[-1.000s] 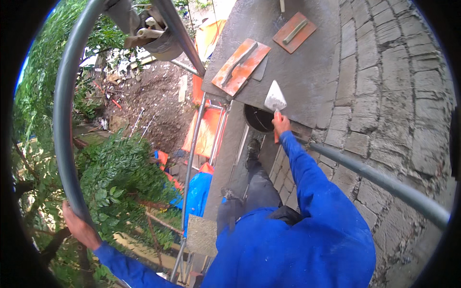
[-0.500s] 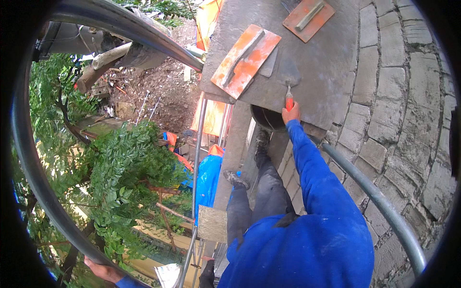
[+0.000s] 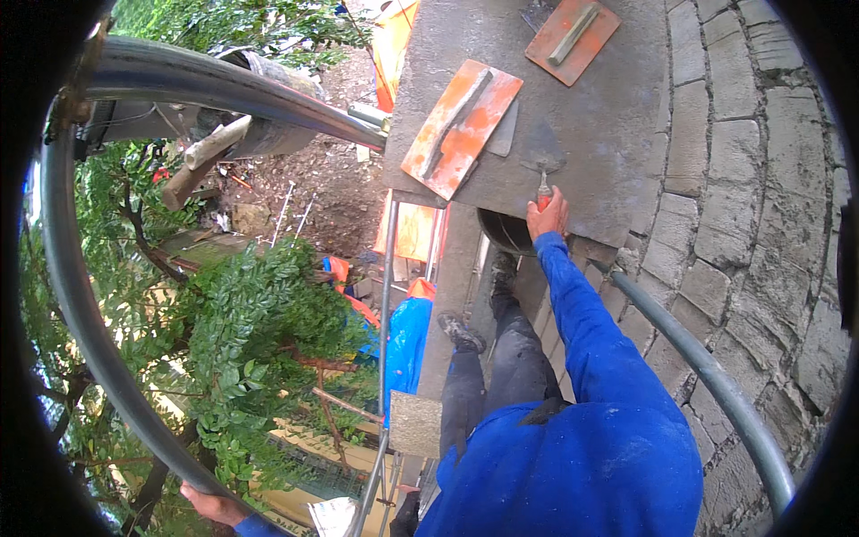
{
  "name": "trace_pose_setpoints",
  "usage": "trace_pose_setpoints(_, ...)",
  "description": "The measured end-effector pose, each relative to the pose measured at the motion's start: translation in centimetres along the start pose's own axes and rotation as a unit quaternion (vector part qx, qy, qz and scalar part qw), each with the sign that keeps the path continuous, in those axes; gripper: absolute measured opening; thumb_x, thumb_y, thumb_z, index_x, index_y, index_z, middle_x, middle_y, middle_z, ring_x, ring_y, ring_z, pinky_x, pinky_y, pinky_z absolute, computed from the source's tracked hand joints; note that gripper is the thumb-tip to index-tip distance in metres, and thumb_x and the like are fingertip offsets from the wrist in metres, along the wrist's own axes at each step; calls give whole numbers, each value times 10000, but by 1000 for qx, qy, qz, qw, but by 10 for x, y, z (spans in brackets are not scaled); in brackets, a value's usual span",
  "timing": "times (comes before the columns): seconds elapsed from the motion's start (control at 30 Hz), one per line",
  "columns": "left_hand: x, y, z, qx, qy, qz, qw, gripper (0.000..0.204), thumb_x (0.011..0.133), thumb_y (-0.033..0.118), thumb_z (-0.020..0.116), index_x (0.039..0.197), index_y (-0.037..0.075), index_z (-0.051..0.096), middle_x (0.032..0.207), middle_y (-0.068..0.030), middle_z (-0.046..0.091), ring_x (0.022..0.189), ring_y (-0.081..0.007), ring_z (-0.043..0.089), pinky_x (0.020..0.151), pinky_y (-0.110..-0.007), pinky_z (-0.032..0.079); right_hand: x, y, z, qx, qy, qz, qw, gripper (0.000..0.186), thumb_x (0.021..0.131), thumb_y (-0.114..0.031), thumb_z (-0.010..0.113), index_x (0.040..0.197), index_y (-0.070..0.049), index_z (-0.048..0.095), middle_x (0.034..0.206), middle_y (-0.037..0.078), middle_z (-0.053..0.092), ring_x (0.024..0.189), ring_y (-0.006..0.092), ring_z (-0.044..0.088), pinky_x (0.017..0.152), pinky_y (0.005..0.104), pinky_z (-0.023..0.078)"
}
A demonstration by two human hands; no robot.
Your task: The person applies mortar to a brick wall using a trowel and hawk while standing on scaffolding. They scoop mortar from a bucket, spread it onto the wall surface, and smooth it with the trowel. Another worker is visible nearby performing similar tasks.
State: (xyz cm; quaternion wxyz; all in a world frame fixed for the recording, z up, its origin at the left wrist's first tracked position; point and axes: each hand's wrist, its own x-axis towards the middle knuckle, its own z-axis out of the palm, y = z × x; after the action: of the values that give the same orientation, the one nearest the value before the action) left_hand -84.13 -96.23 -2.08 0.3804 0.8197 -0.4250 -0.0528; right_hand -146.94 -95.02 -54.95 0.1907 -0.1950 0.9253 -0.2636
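Note:
My right hand is closed round the red handle of a pointing trowel. The trowel's grey blade lies on or just over a mortar-smeared board. At the lower left, my left hand grips a curved metal scaffold pipe; part of its fingers is hidden behind the pipe. To the left of the trowel an orange plastering float with a long grey handle rests on the board, partly over a grey flat plate. Farther off lies a smaller orange float.
A block wall rises along the right, with a metal rail before it. Under the board's near edge shows a dark bucket. Below on the left are a leafy tree, blue sheeting and rubble ground.
The view has shifted slightly, so most things appear a little lower and farther right. My right hand stays on the trowel, and my left hand stays on the pipe.

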Motion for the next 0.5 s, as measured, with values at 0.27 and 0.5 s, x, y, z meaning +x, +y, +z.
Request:
trace_pose_setpoints(0.27,5,7,3,29,-48,13,998,522,1014,430,305,1135,-3,572,986,-59,542,896,-162,494,821,-321,381,-7,-126,84,306,-89,-72,945,280,811,-238,648,1011,-41,636,853,148,674,813,279,659,769,380,512)
trace_pose_setpoints(0.5,9,5,13,-49,-1,7,999,480,999,495,365,1005,59,565,832,6,506,750,-132,473,710,-281,390,78,-207,131,156,-208,168,951,486,764,-322,642,1104,25,619,1114,254,635,1072,392,602,926,416,471)
